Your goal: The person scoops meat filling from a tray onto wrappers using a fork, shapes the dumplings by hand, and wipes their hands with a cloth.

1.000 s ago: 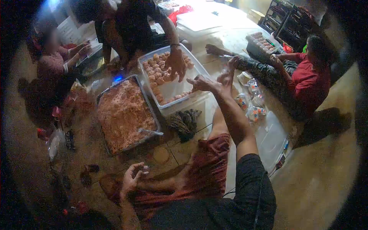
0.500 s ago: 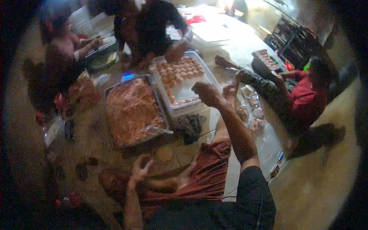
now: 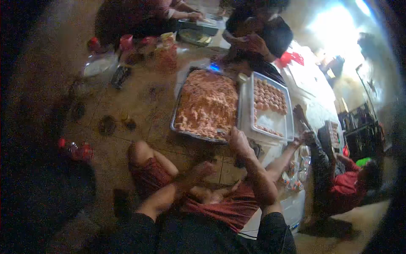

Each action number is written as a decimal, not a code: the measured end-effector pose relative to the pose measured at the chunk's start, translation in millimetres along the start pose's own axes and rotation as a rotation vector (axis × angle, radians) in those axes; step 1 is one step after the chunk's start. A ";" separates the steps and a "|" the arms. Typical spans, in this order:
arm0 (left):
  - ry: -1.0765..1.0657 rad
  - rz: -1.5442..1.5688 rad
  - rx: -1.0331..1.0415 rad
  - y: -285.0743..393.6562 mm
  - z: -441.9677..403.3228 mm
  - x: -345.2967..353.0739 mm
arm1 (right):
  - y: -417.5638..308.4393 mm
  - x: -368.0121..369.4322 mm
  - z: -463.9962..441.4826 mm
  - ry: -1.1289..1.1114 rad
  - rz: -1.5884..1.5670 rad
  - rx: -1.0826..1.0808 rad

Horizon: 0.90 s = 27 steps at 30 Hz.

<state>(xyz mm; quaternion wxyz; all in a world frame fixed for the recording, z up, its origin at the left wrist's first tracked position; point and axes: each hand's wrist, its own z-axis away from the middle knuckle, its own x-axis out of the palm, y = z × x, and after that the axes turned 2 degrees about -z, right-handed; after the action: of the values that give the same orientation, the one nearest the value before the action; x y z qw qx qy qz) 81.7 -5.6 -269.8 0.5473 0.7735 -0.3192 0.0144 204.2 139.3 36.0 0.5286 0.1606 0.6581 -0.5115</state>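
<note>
My right hand [image 3: 240, 143] is at the near right corner of a dark-rimmed tray [image 3: 179, 100]. Its fingers look curled, but what they hold, if anything, is hidden. A mound of pinkish-orange minced mixture [image 3: 207, 101] fills that tray. Over my lap, my left hand [image 3: 204, 170] is smeared by motion, so its fingers cannot be read. To the right of the tray stands a white plastic tub [image 3: 288, 127] with rows of small round balls [image 3: 269, 96] at its far end and a few along its near edge.
Across from me a person in dark clothes [image 3: 277, 36] sits bent by the tub. Another person's hands [image 3: 194, 16] are at a dark container at the back. On the right sits a person in red [image 3: 344, 188]. Clear packages [image 3: 292, 178] and red-lidded jars [image 3: 80, 151] lie about on the tiled floor.
My view has turned, shifting the tray and tub rightward. My right hand has come from above the tub to the tray's near corner. My left hand, open before, has moved inward over my lap.
</note>
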 end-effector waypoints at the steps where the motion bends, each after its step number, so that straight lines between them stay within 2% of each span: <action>1: 0.012 0.337 -0.008 -16.0 1.7 0.0 | -7.0 5.7 -6.3 0.056 0.100 0.064; 2: -0.027 0.582 0.073 -33.5 0.2 2.1 | -17.5 4.4 -12.8 0.044 0.105 0.050; 4: -0.155 0.976 0.276 -64.9 -7.3 3.5 | -45.4 -10.6 -24.5 -0.055 0.350 0.246; 5: -0.174 1.035 0.298 -67.2 -14.3 5.6 | -45.4 -12.5 -23.0 -0.060 0.355 0.236; 7: -0.036 0.872 0.101 -67.2 -2.5 -1.0 | -64.6 -30.1 -11.9 0.160 0.452 -0.067; 8: 0.089 0.709 -0.105 -46.1 2.1 1.7 | -88.4 -45.7 -7.9 0.242 0.496 -0.218; 9: 0.207 0.539 -0.310 -32.7 8.0 3.0 | -91.8 -43.9 -18.6 0.234 0.493 -0.219; 10: 0.246 0.447 -0.392 -20.1 4.5 4.3 | -93.3 -42.4 -28.3 0.251 0.457 -0.374; 11: 0.229 0.435 -0.363 -10.2 -1.4 7.5 | -94.9 -40.8 -37.6 0.270 0.421 -0.529; 17: 0.169 0.422 -0.277 15.4 -23.2 22.5 | -79.4 28.3 -95.9 0.259 0.396 -0.621; 18: 0.168 0.429 -0.268 17.7 -22.9 24.0 | -68.5 42.4 -106.6 0.279 0.386 -0.722; 19: 0.164 0.434 -0.259 18.9 -22.8 24.9 | -72.7 45.9 -110.1 0.299 0.375 -0.822; 21: 0.163 0.442 -0.253 21.3 -21.5 28.6 | -71.2 44.2 -104.3 0.227 0.368 -0.818; 24: 0.150 0.461 -0.233 24.7 -26.8 30.5 | -80.9 22.3 -107.7 0.109 0.377 -0.946; 26: 0.148 0.466 -0.223 26.1 -30.7 30.5 | -94.5 11.3 -101.8 -0.075 0.522 -0.637; 27: 0.147 0.471 -0.222 26.1 -31.6 32.0 | -80.0 21.3 -106.7 -0.079 0.522 -0.637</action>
<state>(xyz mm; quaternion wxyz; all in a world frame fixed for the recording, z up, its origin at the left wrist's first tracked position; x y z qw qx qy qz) 104.2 1.0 -223.3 0.6321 0.6102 -0.4492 0.1623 79.1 188.2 49.2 0.6888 0.1306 0.6998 -0.1367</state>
